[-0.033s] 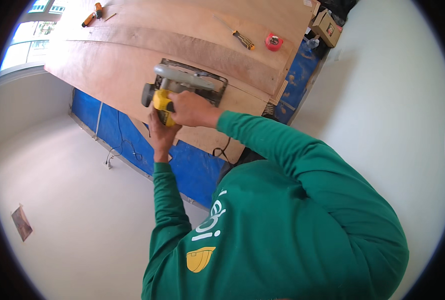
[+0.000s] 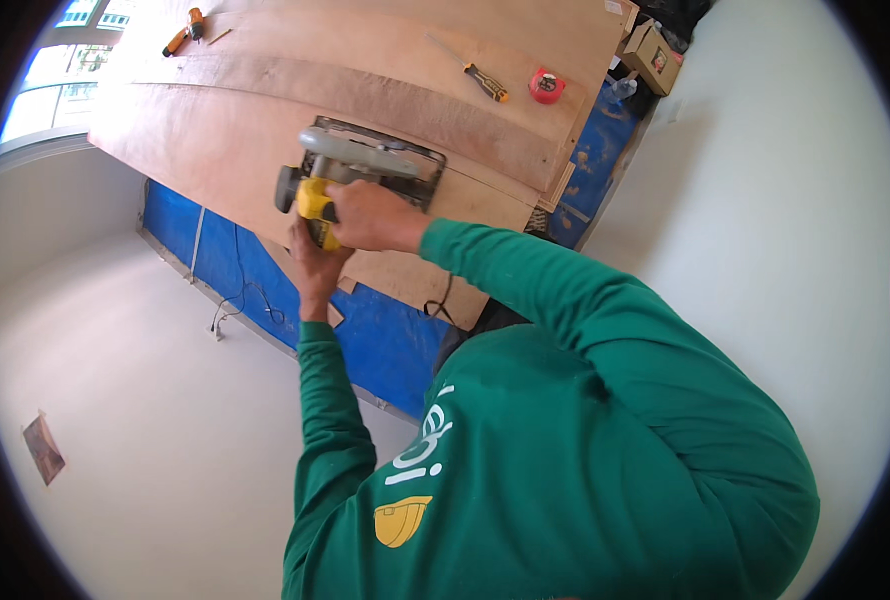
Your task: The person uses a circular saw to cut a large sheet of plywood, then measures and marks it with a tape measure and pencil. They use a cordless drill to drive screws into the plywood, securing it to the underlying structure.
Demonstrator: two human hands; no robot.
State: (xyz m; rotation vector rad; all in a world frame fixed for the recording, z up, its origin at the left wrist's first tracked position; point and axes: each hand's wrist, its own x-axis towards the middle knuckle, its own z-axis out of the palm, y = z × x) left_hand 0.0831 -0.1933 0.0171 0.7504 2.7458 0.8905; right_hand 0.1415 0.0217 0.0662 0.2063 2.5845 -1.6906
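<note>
Together, left fingers [image 2: 300, 240] and right fingers [image 2: 347, 202] hold the circular saw [image 2: 353, 153].

Plywood [image 2: 195, 130] and floor sheeting [image 2: 395, 345] suggest a renovation site.

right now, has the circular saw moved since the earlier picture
Yes, slightly: the circular saw has shifted left along the plywood, farther from the red tape measure.

Left arm [image 2: 333, 395]: reaching forward, sleeved in green to the wrist | left hand [image 2: 317, 262]: bare, thumb and fingers wrapped in a grip | right arm [image 2: 565, 280]: swung across the front of the body [image 2: 585, 470], same green | right hand [image 2: 375, 218]: bare, knuckles up, fingers curled, close beside its partner, slightly farther out
</note>
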